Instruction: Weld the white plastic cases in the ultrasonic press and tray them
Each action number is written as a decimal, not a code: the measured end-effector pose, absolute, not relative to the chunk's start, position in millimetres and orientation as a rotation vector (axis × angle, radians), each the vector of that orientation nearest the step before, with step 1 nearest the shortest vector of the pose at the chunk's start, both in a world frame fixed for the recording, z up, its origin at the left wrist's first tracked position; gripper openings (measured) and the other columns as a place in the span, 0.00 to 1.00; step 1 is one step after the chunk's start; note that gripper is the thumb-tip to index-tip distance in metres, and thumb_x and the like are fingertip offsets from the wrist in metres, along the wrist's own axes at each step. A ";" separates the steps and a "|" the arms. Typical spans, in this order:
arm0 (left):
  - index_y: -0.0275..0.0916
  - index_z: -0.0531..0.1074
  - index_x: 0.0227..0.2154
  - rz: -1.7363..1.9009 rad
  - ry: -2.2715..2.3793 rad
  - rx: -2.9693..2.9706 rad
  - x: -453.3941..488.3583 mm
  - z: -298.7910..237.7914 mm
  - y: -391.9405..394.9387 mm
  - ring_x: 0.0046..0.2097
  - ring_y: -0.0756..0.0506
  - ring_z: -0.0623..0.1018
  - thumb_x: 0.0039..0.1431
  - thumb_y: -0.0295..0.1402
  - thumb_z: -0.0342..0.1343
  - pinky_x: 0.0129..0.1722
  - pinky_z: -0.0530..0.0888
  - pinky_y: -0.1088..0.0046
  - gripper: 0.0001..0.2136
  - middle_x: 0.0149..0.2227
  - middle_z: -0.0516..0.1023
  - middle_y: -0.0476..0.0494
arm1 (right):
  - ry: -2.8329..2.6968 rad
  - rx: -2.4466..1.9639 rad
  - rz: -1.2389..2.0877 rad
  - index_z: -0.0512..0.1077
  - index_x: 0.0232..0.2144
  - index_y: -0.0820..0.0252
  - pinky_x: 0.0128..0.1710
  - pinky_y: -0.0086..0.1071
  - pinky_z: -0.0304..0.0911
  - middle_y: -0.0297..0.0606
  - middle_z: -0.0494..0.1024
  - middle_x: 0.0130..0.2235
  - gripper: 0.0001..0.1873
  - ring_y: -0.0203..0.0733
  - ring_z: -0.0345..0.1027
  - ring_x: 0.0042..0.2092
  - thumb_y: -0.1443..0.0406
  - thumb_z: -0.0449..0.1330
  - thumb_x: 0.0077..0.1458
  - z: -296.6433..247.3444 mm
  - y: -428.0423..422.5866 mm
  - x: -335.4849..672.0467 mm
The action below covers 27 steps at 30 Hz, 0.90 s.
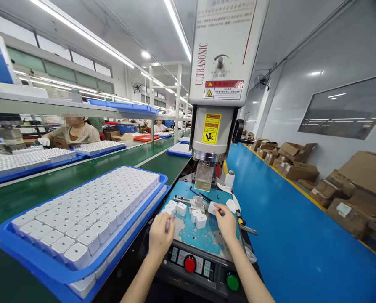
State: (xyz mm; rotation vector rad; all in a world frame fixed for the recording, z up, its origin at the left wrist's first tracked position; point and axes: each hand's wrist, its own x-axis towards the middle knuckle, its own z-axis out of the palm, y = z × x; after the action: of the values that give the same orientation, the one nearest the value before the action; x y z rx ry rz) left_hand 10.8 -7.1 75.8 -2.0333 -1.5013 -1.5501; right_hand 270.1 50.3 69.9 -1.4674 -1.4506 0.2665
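My right hand (226,222) pinches a white plastic housing (211,208) at the right of the small metal fixture (198,203). On the machine's blue work plate (188,232), my left hand (160,236) is closed beside a cluster of white housings (172,205). A dark grey bit shows between its fingers, too small to name. Between the hands stand a few more white housings (201,221). Above the fixture hangs the metal horn (203,176) of the ultrasonic press (221,54), apart from the pieces.
To the left, a blue tray (5,230) holds rows of white housings, stacked on another tray. A red button (189,264) and a green button (232,280) sit at the front. A small white bottle (229,179) stands behind the plate. Across the green conveyor (137,156) sits a co-worker (72,134).
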 end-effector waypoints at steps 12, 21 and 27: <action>0.40 0.68 0.32 -1.623 -1.423 -2.123 -27.6 8.9 -14.8 0.35 0.47 0.73 0.60 0.25 0.47 0.37 0.70 0.71 0.07 0.30 0.73 0.46 | -1.696 -1.403 0.331 0.77 0.38 0.53 0.35 0.34 0.65 0.38 0.75 0.46 0.16 0.44 0.71 0.39 0.62 0.50 0.54 83.6 101.6 231.5; 0.40 0.67 0.27 -1.688 -1.395 -2.069 -27.0 6.7 -7.5 0.31 0.48 0.70 0.59 0.25 0.47 0.33 0.67 0.72 0.08 0.26 0.69 0.48 | -1.688 -1.437 0.406 0.76 0.32 0.55 0.33 0.35 0.63 0.44 0.73 0.40 0.11 0.48 0.67 0.41 0.62 0.54 0.50 89.2 107.2 226.3; 0.40 0.66 0.25 -1.644 -1.401 -2.074 -28.8 9.8 -8.0 0.30 0.48 0.69 0.58 0.25 0.47 0.32 0.66 0.72 0.08 0.25 0.68 0.48 | -1.576 -1.414 0.494 0.73 0.35 0.57 0.32 0.35 0.64 0.42 0.74 0.38 0.15 0.45 0.67 0.35 0.56 0.53 0.51 96.4 93.2 235.9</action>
State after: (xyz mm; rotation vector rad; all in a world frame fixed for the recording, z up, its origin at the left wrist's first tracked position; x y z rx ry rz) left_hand -28.8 -8.0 9.8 -2.0735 -1.4008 -1.6436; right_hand 235.9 93.2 96.4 -1.4137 -1.5765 0.4937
